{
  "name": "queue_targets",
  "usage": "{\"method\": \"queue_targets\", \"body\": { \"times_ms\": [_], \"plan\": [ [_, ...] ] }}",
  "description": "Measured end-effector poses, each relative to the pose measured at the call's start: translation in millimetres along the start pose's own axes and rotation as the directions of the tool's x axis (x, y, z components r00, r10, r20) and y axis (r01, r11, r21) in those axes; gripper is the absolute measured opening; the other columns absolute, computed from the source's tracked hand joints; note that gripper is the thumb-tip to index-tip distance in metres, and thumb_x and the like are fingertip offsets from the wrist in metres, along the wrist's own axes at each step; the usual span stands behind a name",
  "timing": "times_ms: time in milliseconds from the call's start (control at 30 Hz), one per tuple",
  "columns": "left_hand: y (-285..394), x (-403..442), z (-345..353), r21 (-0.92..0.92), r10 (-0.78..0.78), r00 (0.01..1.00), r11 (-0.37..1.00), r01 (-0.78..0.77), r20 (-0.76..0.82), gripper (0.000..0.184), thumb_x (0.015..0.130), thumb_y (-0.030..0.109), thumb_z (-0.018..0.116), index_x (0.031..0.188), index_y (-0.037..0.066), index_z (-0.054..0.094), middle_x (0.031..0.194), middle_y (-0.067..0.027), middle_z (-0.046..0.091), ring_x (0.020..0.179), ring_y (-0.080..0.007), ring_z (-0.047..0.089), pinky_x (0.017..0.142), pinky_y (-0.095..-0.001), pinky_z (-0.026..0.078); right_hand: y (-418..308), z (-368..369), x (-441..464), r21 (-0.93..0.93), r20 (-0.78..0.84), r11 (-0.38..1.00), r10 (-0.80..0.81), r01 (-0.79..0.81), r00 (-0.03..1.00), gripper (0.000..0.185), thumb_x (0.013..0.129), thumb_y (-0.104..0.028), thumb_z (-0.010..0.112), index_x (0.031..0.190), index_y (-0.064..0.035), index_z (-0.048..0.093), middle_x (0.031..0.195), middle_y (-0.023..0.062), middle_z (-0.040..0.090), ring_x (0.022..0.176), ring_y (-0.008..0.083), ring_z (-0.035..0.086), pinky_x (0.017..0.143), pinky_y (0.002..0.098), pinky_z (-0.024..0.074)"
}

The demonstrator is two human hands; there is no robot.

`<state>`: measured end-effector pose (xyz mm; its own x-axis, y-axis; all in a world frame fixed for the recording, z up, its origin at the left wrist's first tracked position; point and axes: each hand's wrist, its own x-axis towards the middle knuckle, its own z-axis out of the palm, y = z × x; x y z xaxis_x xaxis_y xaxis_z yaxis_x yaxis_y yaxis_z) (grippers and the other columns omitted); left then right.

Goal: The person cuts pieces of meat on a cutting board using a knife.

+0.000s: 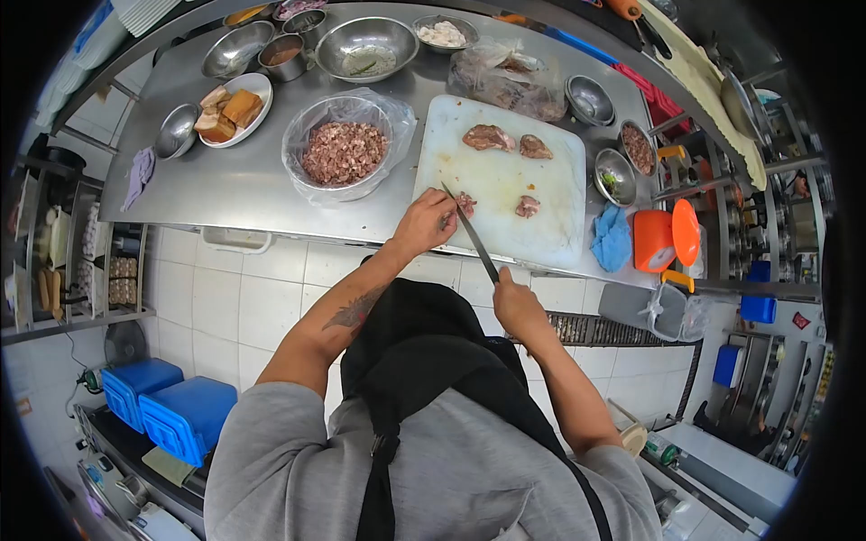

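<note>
A small piece of meat (465, 204) lies near the front left edge of a white cutting board (559, 180), right against the blade of a long knife (478, 242). The right hand (519, 307) is closed firmly round the knife's handle, and the blade points away and to the left. The left hand (428, 223) rests just left of the blade, its fingers drawn in narrowly by the meat — whether they pinch any of it, I cannot tell.

Three more pieces sit on the board, making four in all: one chunk (528, 206) to the right of the blade and two larger cuts (488, 137) along the far half.

Left of the board stands one plastic-lined bowl (302, 176) heaped with chopped meat (345, 153). Beyond that is one white plate (262, 87) of browned blocks (225, 113). A clear plastic bag (510, 79) lies behind the board. Three metal bowls (591, 99) stand to its right — one with minced meat, one with green bits — and nearer are one blue cloth (612, 238) and one orange scale (651, 242), any markings too small to read. Two blue bins (185, 410) are at the lower left.
</note>
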<state>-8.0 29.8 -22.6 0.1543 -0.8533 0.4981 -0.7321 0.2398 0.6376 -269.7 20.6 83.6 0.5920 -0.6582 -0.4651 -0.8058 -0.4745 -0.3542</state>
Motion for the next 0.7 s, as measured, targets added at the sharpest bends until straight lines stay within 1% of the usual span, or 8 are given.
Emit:
{"method": "queue_targets", "body": {
  "times_ms": [100,167,233,300,367,433,633,700],
  "plan": [
    [-4.8,0.2,-0.1,-0.002,0.033,0.999,0.999,-0.033,0.01,0.016,0.08,0.005,0.072,0.096,0.004,0.069,0.095,-0.0116,0.063,0.092,-0.032,0.063,0.082,-0.0418,0.056,3.8,17.8,32.4,0.061,-0.175,0.992,-0.097,0.109,0.98,0.025,0.103,-0.013,0.047,0.121,0.0034,0.049,0.082,0.0366,0.068,0.081,0.0566,0.068,0.076,0.0674,0.0517],
    [1.0,-7.8,0.5,-0.024,0.06,0.998,0.998,-0.06,0.009,0.016,0.08,0.005,0.073,0.096,0.004,0.068,0.096,-0.0119,0.063,0.092,-0.0322,0.064,0.081,-0.0421,0.056,1.9,10.7,35.5,0.054,-0.11,0.992,-0.106,0.113,0.988,0.025,0.103,-0.013,0.047,0.122,0.0036,0.049,0.084,0.0363,0.069,0.082,0.0552,0.069,0.076,0.066,0.0525],
    [6.8,-6.0,-4.4,-0.116,-0.093,0.993,0.99,0.084,-0.077,0.016,0.08,0.007,0.074,0.095,0.004,0.068,0.096,-0.0122,0.064,0.091,-0.0322,0.065,0.081,-0.0424,0.056,-4.0,-13.6,23.7,0.01,-0.105,0.994,-0.103,0.105,0.989,0.026,0.103,-0.014,0.046,0.121,0.0039,0.05,0.085,0.0365,0.069,0.081,0.0554,0.068,0.076,0.0648,0.0529],
    [8.0,-6.5,-8.2,-0.111,-0.092,0.993,0.99,0.083,-0.077,0.016,0.079,0.007,0.075,0.094,0.004,0.068,0.095,-0.0119,0.064,0.091,-0.0322,0.064,0.081,-0.0419,0.055,-8.2,-32.2,2.2,-0.011,-0.079,0.997,-0.082,0.081,0.993,0.026,0.103,-0.014,0.045,0.122,0.0039,0.049,0.084,0.0365,0.069,0.08,0.056,0.068,0.076,0.0645,0.0532],
    [6.1,-1.2,-7.9,0.056,-0.003,0.996,0.998,0.007,-0.085,0.014,0.077,0.006,0.072,0.091,0.005,0.068,0.093,-0.0114,0.064,0.094,-0.0312,0.062,0.084,-0.0414,0.054,-17.3,-46.6,-15.8,-0.034,-0.073,0.998,-0.05,0.048,0.996,0.026,0.102,-0.013,0.046,0.121,0.0039,0.049,0.084,0.0368,0.069,0.081,0.0567,0.068,0.077,0.065,0.053],
    [2.4,-1.5,-4.8,0.049,-0.003,0.998,0.999,0.006,-0.064,0.014,0.077,0.006,0.073,0.09,0.005,0.068,0.093,-0.0113,0.064,0.093,-0.032,0.062,0.085,-0.0416,0.054,-20.4,-48.6,-23.5,-0.055,0.047,0.998,0.017,-0.014,0.999,0.026,0.101,-0.012,0.047,0.12,0.0043,0.048,0.085,0.0374,0.068,0.083,0.0571,0.068,0.079,0.0653,0.0529],
    [-2.8,-1.9,-4.2,0.026,-0.019,1.0,0.999,0.019,-0.006,0.014,0.076,0.006,0.074,0.088,0.004,0.068,0.092,-0.0111,0.065,0.096,-0.033,0.061,0.087,-0.0431,0.053,-5.0,18.2,27.8,0.088,-0.159,0.986,-0.126,0.141,0.979,0.021,0.099,-0.011,0.048,0.115,0.0027,0.047,0.087,0.0361,0.069,0.085,0.0577,0.067,0.08,0.0654,0.0519],
    [3.8,-7.3,-6.9,0.009,-0.016,1.0,1.0,0.016,0.009,0.014,0.076,0.005,0.074,0.088,0.004,0.068,0.093,-0.011,0.066,0.096,-0.0331,0.061,0.087,-0.0436,0.053,-11.9,2.5,25.8,0.087,-0.112,0.993,-0.065,0.075,0.992,0.022,0.1,-0.011,0.048,0.117,0.0029,0.048,0.087,0.0348,0.07,0.085,0.0568,0.068,0.08,0.0651,0.0517]
  ]
}}
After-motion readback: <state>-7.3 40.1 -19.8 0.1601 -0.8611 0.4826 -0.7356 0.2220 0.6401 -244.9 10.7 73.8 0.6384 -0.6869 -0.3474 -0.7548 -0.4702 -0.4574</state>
